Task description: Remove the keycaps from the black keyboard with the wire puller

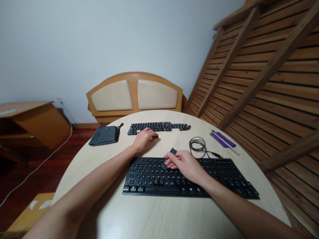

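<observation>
A black keyboard lies across the near part of the table, most of its keycaps off and the bare switches showing. A few caps remain along its bottom row. My right hand is over the keyboard, its fingers closed round a wire keycap puller with a dark handle and thin wire loops at both ends. Beyond the keyboard, my left hand is low over the table with a black keycap at its fingertips. Just past that hand, loose black keycaps are laid out in rows.
The keyboard's coiled black cable lies behind it. At the right are purple strips with a thin tool beside them. A dark grey folded cloth is at the left. Wooden slats lean on the right; a headboard stands behind.
</observation>
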### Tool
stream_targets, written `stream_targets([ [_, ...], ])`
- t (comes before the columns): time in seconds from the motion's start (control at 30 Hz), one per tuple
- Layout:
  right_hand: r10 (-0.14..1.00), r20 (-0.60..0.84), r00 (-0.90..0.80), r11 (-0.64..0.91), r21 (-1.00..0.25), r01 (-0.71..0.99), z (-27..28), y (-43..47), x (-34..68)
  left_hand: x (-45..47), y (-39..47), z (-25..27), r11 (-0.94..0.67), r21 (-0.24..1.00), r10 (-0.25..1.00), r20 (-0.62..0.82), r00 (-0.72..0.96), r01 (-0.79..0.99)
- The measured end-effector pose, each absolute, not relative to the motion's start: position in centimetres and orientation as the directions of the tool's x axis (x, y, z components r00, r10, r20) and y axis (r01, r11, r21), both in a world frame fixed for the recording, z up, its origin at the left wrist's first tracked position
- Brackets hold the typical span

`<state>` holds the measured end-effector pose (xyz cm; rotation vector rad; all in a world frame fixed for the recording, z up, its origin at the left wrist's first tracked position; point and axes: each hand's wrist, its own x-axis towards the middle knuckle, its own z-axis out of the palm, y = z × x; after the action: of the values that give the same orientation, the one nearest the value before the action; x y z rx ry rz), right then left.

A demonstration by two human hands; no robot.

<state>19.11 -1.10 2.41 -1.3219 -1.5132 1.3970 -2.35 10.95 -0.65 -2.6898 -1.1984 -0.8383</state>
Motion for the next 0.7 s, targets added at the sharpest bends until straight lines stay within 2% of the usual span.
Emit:
stream_targets([
  [0.17, 0.955, -0.141, -0.262, -0.081, -0.971, 0.227, 2.5, -1.0, 19.2, -2.5, 12.0, -1.1, -0.667, 0.157, 0.692, 0.493, 0.527, 0.729],
  [0.37, 0.953, -0.152, -0.262, -0.092, -0.969, 0.228, 2.4, -1.1, 19.2, -2.6, 12.9, -0.6, -0.71, 0.141, 0.667, 0.453, 0.592, 0.69],
  [0.7, 0.951, -0.133, -0.28, -0.067, -0.97, 0.234, 2.1, -1.1, 19.3, -3.0, 13.8, -1.2, -0.705, 0.117, 0.671, 0.428, 0.605, 0.7],
])
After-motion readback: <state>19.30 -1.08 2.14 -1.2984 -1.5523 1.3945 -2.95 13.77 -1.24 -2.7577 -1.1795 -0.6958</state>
